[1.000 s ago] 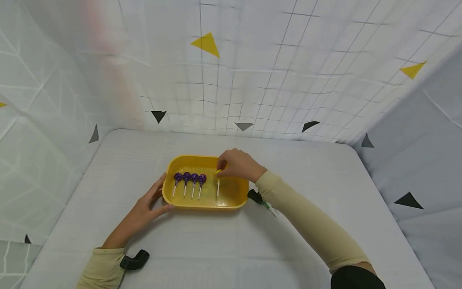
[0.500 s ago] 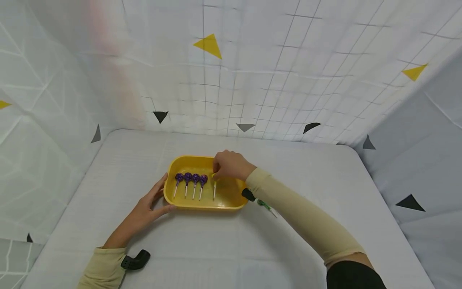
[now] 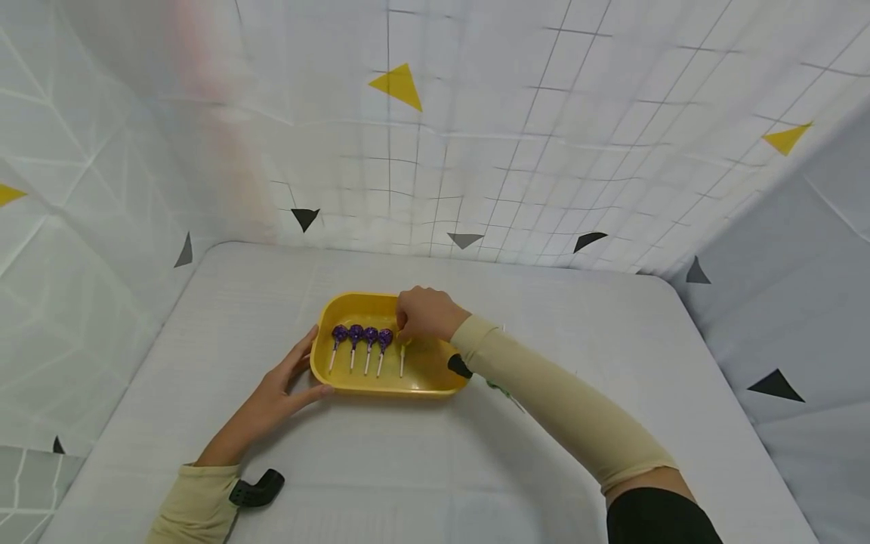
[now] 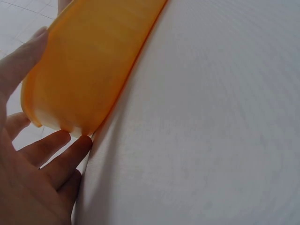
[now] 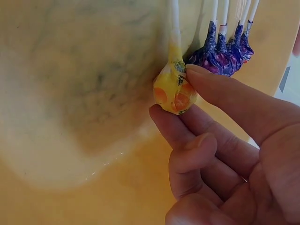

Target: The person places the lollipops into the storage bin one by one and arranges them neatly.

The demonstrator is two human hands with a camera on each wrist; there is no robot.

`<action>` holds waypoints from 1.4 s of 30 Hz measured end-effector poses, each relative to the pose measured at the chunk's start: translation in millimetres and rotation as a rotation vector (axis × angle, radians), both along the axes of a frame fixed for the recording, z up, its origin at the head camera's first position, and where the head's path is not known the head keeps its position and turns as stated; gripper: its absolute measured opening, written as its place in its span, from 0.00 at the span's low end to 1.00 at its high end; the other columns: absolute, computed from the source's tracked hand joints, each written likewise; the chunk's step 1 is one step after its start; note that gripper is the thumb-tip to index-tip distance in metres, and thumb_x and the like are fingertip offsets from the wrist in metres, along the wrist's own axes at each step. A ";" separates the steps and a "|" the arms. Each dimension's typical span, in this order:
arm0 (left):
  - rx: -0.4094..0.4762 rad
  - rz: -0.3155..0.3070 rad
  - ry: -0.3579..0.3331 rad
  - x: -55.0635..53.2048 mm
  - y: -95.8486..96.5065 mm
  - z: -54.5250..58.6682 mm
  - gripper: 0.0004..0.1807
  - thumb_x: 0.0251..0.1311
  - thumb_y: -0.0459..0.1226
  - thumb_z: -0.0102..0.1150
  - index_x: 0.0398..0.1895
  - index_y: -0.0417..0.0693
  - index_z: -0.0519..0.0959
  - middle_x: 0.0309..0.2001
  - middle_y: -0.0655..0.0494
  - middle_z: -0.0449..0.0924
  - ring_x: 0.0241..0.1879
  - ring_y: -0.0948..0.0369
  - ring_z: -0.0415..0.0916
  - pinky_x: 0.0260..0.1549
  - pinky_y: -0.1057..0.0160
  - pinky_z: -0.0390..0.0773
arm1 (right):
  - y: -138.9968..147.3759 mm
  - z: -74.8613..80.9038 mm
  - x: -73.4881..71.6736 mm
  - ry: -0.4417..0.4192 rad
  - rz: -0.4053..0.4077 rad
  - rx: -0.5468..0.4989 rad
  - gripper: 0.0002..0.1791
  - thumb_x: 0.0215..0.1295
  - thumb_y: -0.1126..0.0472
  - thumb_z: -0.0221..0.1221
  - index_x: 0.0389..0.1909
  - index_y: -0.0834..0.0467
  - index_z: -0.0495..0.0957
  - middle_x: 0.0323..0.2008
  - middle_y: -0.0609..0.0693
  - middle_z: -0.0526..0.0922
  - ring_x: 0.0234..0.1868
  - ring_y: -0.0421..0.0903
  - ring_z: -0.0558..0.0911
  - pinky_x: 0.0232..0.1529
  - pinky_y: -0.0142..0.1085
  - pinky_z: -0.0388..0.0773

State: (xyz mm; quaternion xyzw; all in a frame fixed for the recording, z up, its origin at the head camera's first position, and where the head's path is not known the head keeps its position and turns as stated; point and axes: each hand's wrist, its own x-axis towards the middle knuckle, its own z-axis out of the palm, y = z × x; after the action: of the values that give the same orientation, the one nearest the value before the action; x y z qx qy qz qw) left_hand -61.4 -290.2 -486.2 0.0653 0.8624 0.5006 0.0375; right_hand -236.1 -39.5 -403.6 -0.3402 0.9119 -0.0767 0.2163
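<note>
A yellow tray point(image 3: 428, 381) sits on the white table. In its left half several purple-wrapped lollipops point(image 3: 356, 334) lie side by side, sticks toward the near side. My right hand point(image 3: 430, 313) pinches a yellow-wrapped lollipop point(image 5: 176, 91) by its head, just right of the purple row. The yellow lollipop's stick points the same way as theirs. In the head view my fingers mostly cover its head. At the tray's left end my left hand point(image 3: 279, 389) is spread, thumb at the near corner. The left wrist view has its straight fingertips point(image 4: 84, 143) touching the tray's end wall.
A green-wrapped lollipop point(image 3: 501, 390) lies on the table right of the tray, partly hidden by my right sleeve point(image 3: 544, 385). A white stick tip point(image 3: 504, 328) pokes out beyond that sleeve. White sheets with grid lines point(image 3: 462, 151) hang behind the table point(image 3: 381, 468).
My right hand has shifted left with the yellow lollipop, bringing it closer to the purple row. The left hand has stayed at the tray's end.
</note>
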 end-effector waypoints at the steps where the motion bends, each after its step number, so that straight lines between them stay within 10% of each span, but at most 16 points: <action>1: 0.000 0.000 0.000 0.1 0.2 0.0 0.55 0.65 0.46 0.70 0.85 0.70 0.41 0.83 0.43 0.49 0.79 0.37 0.56 0.76 0.38 0.60 | -0.2 0.0 0.1 -0.002 -0.002 0.000 0.08 0.61 0.53 0.74 0.32 0.52 0.87 0.32 0.44 0.87 0.30 0.42 0.80 0.28 0.32 0.78; 42: -0.008 -0.001 0.025 -0.8 0.6 1.7 0.57 0.64 0.45 0.71 0.85 0.67 0.41 0.83 0.42 0.51 0.77 0.39 0.60 0.75 0.42 0.63 | 0.6 4.2 3.7 0.015 0.004 -0.052 0.10 0.65 0.51 0.71 0.29 0.52 0.86 0.27 0.45 0.83 0.27 0.41 0.76 0.24 0.30 0.71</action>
State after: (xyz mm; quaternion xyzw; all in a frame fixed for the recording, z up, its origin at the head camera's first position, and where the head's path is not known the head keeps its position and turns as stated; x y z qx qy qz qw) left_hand -62.2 -289.6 -484.5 0.0717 0.8647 0.4964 0.0274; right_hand -232.4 -38.9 -399.4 -0.3481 0.9105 -0.0972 0.2008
